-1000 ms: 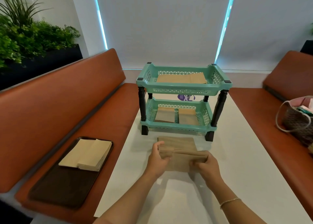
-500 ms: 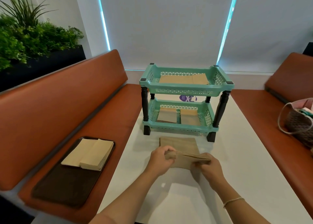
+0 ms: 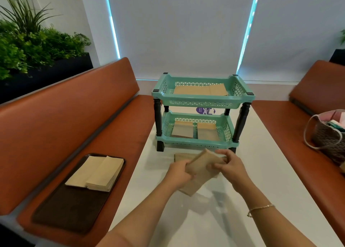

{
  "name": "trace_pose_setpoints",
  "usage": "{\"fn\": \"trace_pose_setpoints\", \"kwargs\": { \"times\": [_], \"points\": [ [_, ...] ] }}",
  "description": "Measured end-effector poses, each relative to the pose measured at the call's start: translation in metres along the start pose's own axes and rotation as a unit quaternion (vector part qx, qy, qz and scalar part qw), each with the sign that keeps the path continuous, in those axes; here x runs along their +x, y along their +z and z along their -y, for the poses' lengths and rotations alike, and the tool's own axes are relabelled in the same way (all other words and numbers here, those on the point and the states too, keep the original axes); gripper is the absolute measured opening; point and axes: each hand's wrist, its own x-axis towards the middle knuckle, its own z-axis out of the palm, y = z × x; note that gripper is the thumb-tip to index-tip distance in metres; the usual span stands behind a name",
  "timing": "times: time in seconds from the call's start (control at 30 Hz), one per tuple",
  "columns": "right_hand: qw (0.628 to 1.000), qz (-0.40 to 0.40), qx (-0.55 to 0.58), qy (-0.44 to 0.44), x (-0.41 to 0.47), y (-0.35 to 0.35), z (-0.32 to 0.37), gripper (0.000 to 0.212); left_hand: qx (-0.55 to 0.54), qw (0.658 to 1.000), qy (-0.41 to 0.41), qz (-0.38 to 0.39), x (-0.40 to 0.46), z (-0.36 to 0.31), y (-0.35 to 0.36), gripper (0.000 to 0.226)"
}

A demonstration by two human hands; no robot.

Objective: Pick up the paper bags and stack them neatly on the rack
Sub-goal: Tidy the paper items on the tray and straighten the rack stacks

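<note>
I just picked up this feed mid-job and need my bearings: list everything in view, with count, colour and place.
rack: one, teal with black legs, two tiers, far end of the table
table: one, white, centre
bags on the top tier: brown, laid flat; count unclear
bags on the lower tier: two brown piles, side by side
held bundle of bags: brown, tilted, above the table in front of the rack
bag on the table: brown, flat, under the bundle; count unclear
tray: one, dark, left bench
pale paper stacks: two, on the tray
benches: two, orange-brown, either side
handbag: one, woven, right bench
plants: green, upper left
left hand: grips the bundle
right hand: grips the bundle; bracelet on the wrist
</note>
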Motion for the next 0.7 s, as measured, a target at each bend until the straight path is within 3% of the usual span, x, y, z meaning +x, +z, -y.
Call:
{"fn": "trace_pose_setpoints", "kwargs": {
  "times": [0.1,0.2,0.3,0.4,0.47,0.57,0.7],
  "points": [
    [0.997,0.048,0.051,0.042,-0.004,0.002,-0.006,0.072,-0.207,0.975,-0.074,-0.009,-0.002,0.012,0.008,0.047],
    [0.991,0.12,-0.031,0.06,-0.015,0.016,-0.024,0.053,-0.315,0.946,-0.069,-0.018,-0.007,0.018,0.016,0.052],
    [0.985,0.077,-0.142,0.054,-0.022,0.032,-0.04,0.032,-0.322,0.945,-0.049,-0.016,-0.012,0.021,0.027,0.053],
    [0.972,0.056,-0.221,0.056,-0.03,0.042,-0.047,0.01,-0.318,0.946,-0.066,-0.005,-0.016,0.033,0.04,0.07],
    [0.963,0.059,-0.258,0.048,-0.033,0.045,-0.047,0.021,-0.305,0.949,-0.074,-0.007,-0.017,0.038,0.045,0.069],
    [0.966,0.063,-0.246,0.048,-0.029,0.041,-0.043,0.012,-0.315,0.947,-0.06,-0.016,-0.012,0.034,0.041,0.067],
    [0.97,0.071,-0.223,0.061,-0.022,0.038,-0.04,0.03,-0.294,0.952,-0.04,-0.071,-0.005,0.011,0.023,0.056]
  ]
}}
